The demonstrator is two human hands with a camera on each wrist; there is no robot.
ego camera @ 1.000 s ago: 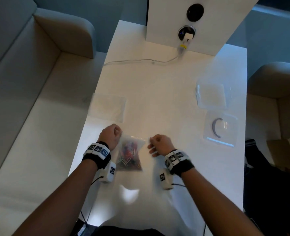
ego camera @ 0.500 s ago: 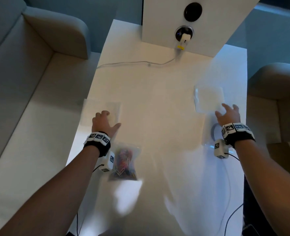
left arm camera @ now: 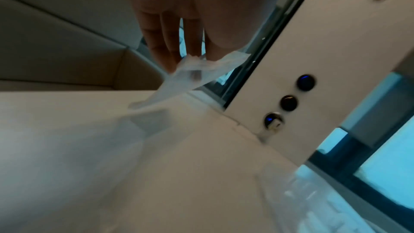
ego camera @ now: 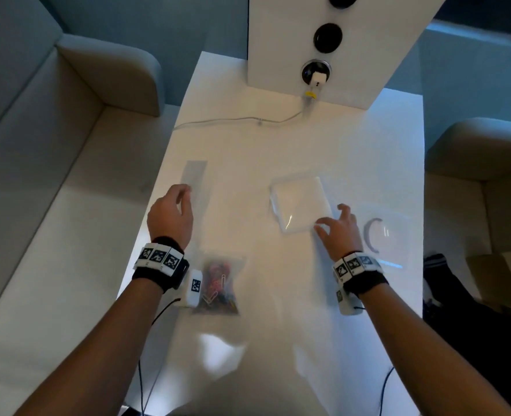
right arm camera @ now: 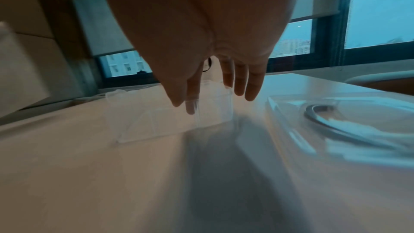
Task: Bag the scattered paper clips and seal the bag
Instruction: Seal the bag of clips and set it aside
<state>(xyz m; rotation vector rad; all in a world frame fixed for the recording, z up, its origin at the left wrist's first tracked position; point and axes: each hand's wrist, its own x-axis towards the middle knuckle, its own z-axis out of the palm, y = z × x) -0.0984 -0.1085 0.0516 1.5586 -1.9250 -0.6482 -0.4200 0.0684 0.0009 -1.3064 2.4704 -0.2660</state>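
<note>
A clear bag stuffed with coloured paper clips [ego camera: 219, 283] lies flat on the white table [ego camera: 278, 145], just right of my left wrist; neither hand touches it. My left hand [ego camera: 183, 195] is farther out and pinches an empty clear bag [ego camera: 198, 181], lifted off the table. The left wrist view shows that empty bag [left arm camera: 192, 73] hanging crumpled from the fingertips [left arm camera: 172, 56]. My right hand [ego camera: 332, 219] holds the near right corner of a clear plastic box [ego camera: 299, 202]. In the right wrist view its thumb and index finger [right arm camera: 190, 109] pinch the wall of the box [right arm camera: 156, 118].
A clear lid with a grey arc [ego camera: 392, 232] lies right of the box. A white post with sockets [ego camera: 338, 40] stands at the table's far end, and a charger cable [ego camera: 233, 120] trails left from it. Grey sofas flank the table.
Both hands let go of the paper clip bag and reached outward. The left hand picked up the empty bag; the right hand took the clear box, which slid left and nearer.
</note>
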